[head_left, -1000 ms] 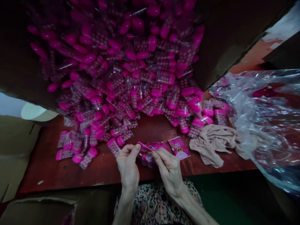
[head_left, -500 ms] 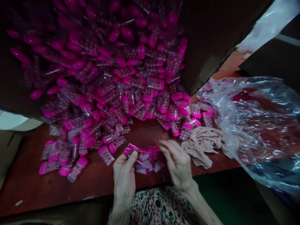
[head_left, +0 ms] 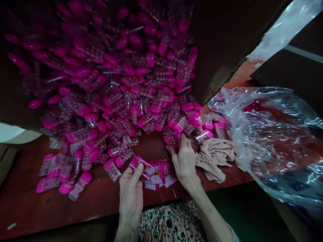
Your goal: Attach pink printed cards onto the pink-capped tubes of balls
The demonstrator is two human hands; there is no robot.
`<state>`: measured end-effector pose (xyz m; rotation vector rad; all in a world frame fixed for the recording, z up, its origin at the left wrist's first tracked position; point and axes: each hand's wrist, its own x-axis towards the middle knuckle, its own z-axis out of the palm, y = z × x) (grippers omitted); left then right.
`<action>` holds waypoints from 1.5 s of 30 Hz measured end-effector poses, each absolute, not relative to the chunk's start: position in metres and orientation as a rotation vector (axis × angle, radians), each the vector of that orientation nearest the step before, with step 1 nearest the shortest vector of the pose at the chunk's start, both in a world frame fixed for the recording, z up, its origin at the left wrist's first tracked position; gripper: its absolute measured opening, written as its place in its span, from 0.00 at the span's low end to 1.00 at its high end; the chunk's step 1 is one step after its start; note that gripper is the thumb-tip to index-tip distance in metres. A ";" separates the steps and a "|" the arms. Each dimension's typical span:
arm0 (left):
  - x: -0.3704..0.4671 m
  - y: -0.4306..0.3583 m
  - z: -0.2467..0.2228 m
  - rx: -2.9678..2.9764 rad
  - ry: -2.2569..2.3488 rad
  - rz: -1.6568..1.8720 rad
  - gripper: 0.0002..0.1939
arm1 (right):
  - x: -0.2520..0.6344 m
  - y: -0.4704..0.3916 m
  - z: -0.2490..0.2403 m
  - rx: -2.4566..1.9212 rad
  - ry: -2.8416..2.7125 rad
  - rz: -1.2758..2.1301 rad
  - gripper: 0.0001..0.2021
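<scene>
My left hand [head_left: 131,188] pinches a shiny pink printed wrapper [head_left: 139,164] between thumb and fingers. More pink wrappers [head_left: 161,173] with clear lower parts lie on the table just right of it. My right hand [head_left: 185,161] reaches forward, thumb and fingers apart, at the front edge of the heap. Its fingertips are at a small clear jar [head_left: 171,139] with a pink cap and pink balls inside; whether they grip it I cannot tell. Many similar jars [head_left: 113,97] spill toward me from a dark box.
A beige cloth [head_left: 214,156] lies crumpled to the right of my right hand. Beyond it spreads a large clear plastic bag [head_left: 272,134]. Box walls [head_left: 219,50] rise at both sides of the heap. Several jars [head_left: 79,186] lie at the left on the red-brown table [head_left: 101,198].
My right hand has moved forward from above the loose wrappers to the jars at the heap's edge. My left hand still holds its wrapper. The view has shifted slightly.
</scene>
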<state>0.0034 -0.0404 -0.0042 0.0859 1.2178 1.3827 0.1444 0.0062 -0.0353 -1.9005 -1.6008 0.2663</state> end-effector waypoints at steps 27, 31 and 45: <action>0.007 -0.022 0.000 0.049 1.132 1.408 0.04 | 0.145 -0.039 0.003 -1.572 -1.124 1.161 0.10; 0.010 -0.023 0.000 0.018 1.120 1.404 0.06 | 0.145 -0.037 0.010 -1.566 -0.937 1.361 0.14; 0.007 -0.022 0.003 -0.110 1.063 1.392 0.03 | 0.139 -0.034 0.017 -0.900 -0.524 1.754 0.10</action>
